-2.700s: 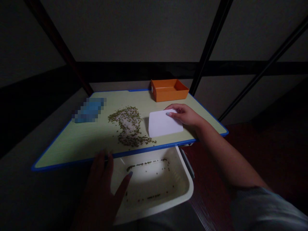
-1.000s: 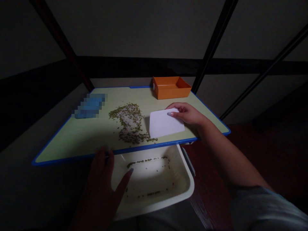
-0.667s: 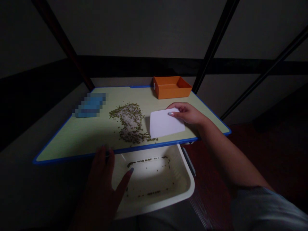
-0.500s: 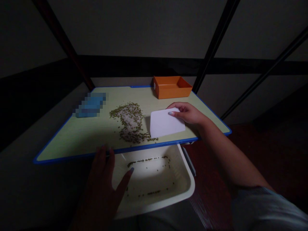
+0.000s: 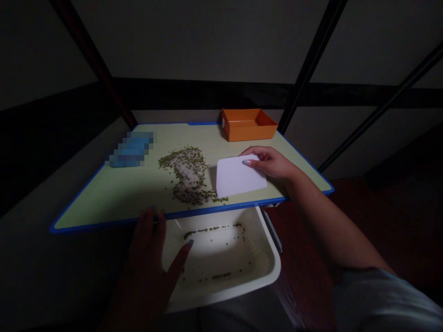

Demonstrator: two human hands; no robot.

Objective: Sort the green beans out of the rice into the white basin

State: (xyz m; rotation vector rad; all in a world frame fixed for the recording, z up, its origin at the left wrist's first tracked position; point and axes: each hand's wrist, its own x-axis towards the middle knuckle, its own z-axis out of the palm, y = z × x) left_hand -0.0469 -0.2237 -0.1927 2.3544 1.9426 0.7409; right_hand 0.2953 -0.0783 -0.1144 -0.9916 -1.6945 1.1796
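Note:
My right hand (image 5: 268,161) grips a flat white scraper card (image 5: 240,177), thumb on its near face. The card stands tilted on the tabletop, its lower left corner beside a scattered pile of green beans and whitish grains (image 5: 188,175). Near the front edge, my left hand (image 5: 155,253) lies in shadow, fingers stretched toward the table edge and thumb spread out over a white plastic basin (image 5: 272,263). It covers the basin's left side. Below the table edge, the basin holds some beans, mostly along the seams of its floor.
An orange open box (image 5: 251,131) stands at the back right of the pale blue-edged table (image 5: 114,198). A blurred-out blue object (image 5: 131,150) lies at the left. Dark wall panels rise behind the table, and reddish floor (image 5: 353,216) shows at the right.
Hardly anything differs. The view has shifted very slightly; both hands, the white card and the bean pile keep their places.

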